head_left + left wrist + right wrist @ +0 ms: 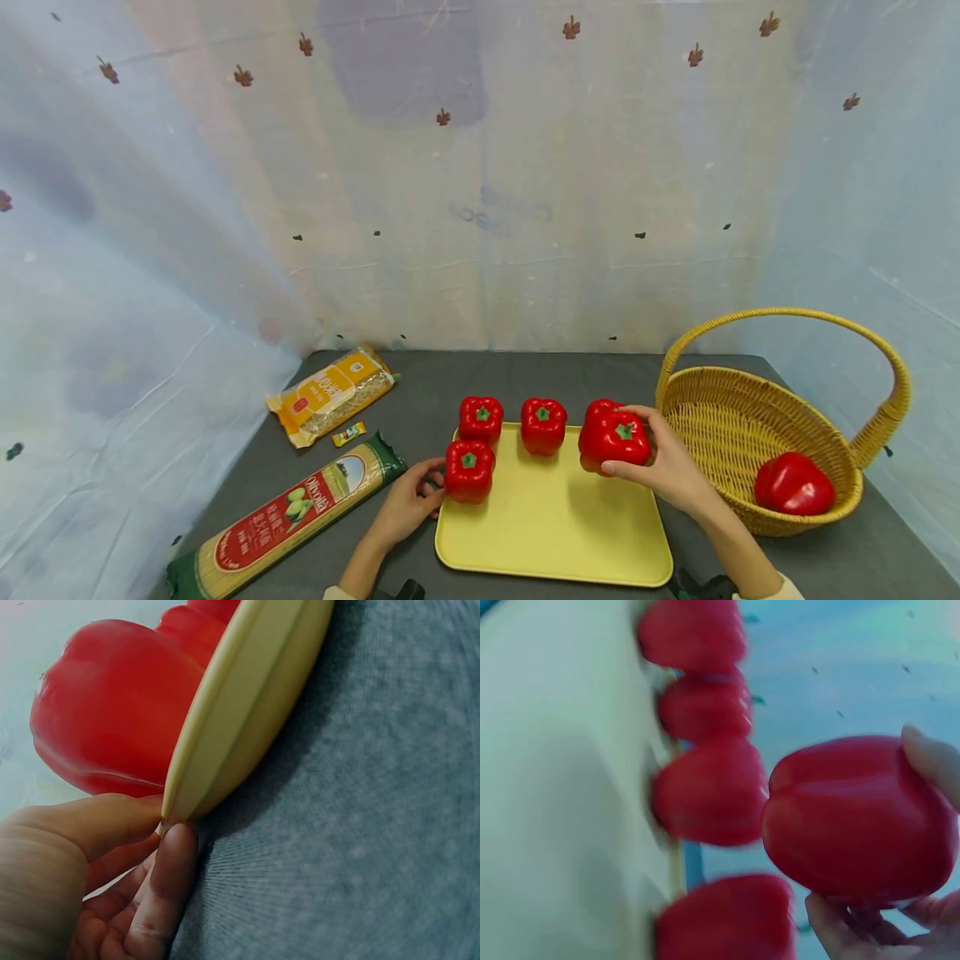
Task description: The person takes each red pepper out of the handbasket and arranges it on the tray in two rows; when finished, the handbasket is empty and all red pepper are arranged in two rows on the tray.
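My right hand (663, 462) grips a red bell pepper (613, 439) over the right side of a yellow tray (551, 533). In the right wrist view this bell pepper (859, 821) is held between thumb and fingers, raised off the tray. With thumb and finger my left hand (131, 862) pinches the tray's edge (180, 784) at its left side. Just beside that hand stands the front-left bell pepper (469, 471). Along the tray's far side are a left bell pepper (481, 418), a middle one (543, 426) and one partly hidden behind the held pepper.
To the right stands a yellow wicker basket (720, 450) with a tall handle, a red bell pepper (793, 483) inside it. On the left lie a pack of spaghetti (288, 521), a small yellow sachet (349, 433) and an orange bag of grain (333, 396). A patterned curtain (480, 183) hangs behind the table.
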The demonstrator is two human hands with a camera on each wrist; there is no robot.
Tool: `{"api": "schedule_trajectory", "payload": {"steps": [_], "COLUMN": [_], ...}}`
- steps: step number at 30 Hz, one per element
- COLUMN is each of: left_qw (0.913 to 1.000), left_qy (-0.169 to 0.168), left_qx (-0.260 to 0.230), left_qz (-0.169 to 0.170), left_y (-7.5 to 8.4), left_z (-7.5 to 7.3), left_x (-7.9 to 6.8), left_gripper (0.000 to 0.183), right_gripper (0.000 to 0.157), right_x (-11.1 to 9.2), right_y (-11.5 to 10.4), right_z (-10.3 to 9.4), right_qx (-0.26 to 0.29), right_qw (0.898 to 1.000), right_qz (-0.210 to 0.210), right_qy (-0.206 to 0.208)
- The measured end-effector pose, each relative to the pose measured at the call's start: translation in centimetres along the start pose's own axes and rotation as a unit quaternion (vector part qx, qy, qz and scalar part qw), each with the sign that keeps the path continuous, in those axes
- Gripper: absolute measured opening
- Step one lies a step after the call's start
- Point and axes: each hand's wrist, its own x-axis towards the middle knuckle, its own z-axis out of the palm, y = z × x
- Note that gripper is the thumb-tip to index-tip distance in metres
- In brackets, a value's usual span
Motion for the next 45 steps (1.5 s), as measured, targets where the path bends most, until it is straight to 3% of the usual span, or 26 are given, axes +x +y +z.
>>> {"api": "schedule_trajectory", "payload": {"steps": [9,19,39,45], "left_qw": [1.0,1.0,1.0,0.9999], "left_qy": [-0.004,-0.001,0.004,0.005], "left_qx": [0.003,0.006,0.001,0.0], "left_qz": [0.0,0.004,0.008,0.009], "left_y": [0.2,0.1,0.3,0.4], "left_z": [-0.1,0.0,0.1,0.1], "left_x": [-0.1,-0.2,-0.1,-0.1], "left_gripper": [0.045,0.045,0.045,0.045], "right_gripper": [0.08,0.084,0.079,0.084], "right_x": [0.8,1.4,1.9,2.0], "right_y": [0.5,1.1,0.9,1.2], "right_z": [4.4,7.2,9.0,9.1], "right_qx": [-0.083,-0.114,-0.148,-0.158], "right_qw": [0.996,0.993,0.989,0.987], "right_qz": [0.021,0.002,0.016,0.014], "right_qy": [0.008,0.011,0.004,0.001]}}
